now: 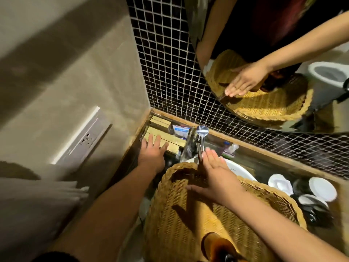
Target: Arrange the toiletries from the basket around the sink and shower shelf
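Clearly the grip of the left hand [153, 151] is wide open. Its fingers are straight and a little spread, and they rest flat on the yellow boxes [170, 143] in the back left corner of the table [268, 165], holding nothing. The grip of the right hand [214, 176] is open too, with straight fingers close together and the palm turned down over the far rim of the basket [175, 214]. It holds nothing, and I cannot tell whether it touches the rim. Just beside its fingertips stands the tap [201, 138], and the white sink [240, 170] shows partly behind the basket.

The basket sits in front of the sink. The only toiletry I can see in it is an amber bottle [221, 246] at the near end. Behind the boxes lies a white packet [181, 131], and small bottles [229, 148] stand near the tiled wall, to the right of the tap.

I judge that the step in hand is to settle the boxes neatly into the corner. To do this well, the left hand should press only lightly and slide them flush to the wall with their edges in line, without pushing the packet. The right hand should pass clear of the tap, reach down for the amber bottle, and take it around the body and upright.
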A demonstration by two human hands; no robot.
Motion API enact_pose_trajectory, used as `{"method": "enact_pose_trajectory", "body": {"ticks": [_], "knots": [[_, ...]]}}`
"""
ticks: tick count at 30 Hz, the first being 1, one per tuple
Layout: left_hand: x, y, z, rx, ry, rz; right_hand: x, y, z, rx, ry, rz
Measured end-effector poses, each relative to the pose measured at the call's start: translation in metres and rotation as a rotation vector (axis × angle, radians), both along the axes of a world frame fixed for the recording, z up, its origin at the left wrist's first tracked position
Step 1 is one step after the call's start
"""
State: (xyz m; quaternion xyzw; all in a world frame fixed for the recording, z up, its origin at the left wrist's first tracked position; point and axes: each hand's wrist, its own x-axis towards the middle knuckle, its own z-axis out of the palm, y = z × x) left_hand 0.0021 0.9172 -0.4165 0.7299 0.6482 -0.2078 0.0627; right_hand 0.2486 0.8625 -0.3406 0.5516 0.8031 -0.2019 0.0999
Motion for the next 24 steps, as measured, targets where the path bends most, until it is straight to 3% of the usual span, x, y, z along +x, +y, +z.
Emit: {"method": "enact_pose_trajectory", "body": {"ticks": [15,24], "knots": [[0.102,-0.039,0.1,0.307,-0.027,-0.253,0.104,-0.079,0.062,0.187,-0.078,-0.227],[0.188,-0.068,0.12,0.298,-0.165,-0.405,0.159,-0.132,0.08,0.261,-0.068,-0.413]]}}
